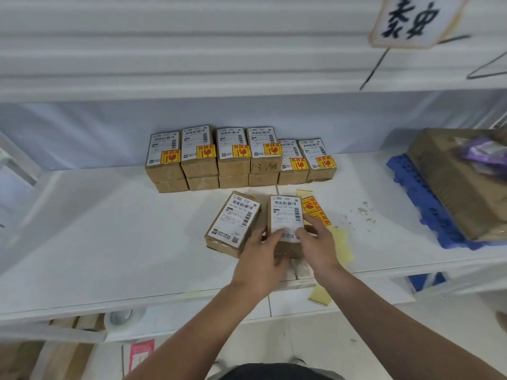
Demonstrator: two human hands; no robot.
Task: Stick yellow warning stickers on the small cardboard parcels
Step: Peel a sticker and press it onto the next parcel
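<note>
**A:** What's on the bench (109, 229) in front of you, left to right?

**B:** First a bare parcel (233, 223), lying askew, no yellow on it. Just beside it is the parcel (285, 212) I have in hand, label up and also unstickered. Right of that, just beside its edge, are the stickers (315, 211) on their strip, then spent backing paper (341, 245).

**A:** And your hands?

**B:** My left hand (258, 261) grasps the parcel's near left corner, fingers (275, 235) curled onto the label. My right hand (319, 245) grips the near right edge, thumb on top and fingers down the side. Neither holds a sticker.

**A:** How will it handle?

**B:** Light, I'd say, and stiff enough that a squeeze won't dent it. The label looks slick, so I'd hold it by the cardboard edges, not the face. The stickers are the fussy part. They look thin, floppy and tacky, likely to fold on themselves, so I'd lift one by a corner only.

**A:** Where does it go?

**B:** Judging by the back row (238, 157), where each top box carries one, on the label's lower right corner. My right thumb sits about there now. That hand would have to let go first while the left steadies the box.

**A:** Much left?

**B:** These two in front, as far as I can see.
</note>
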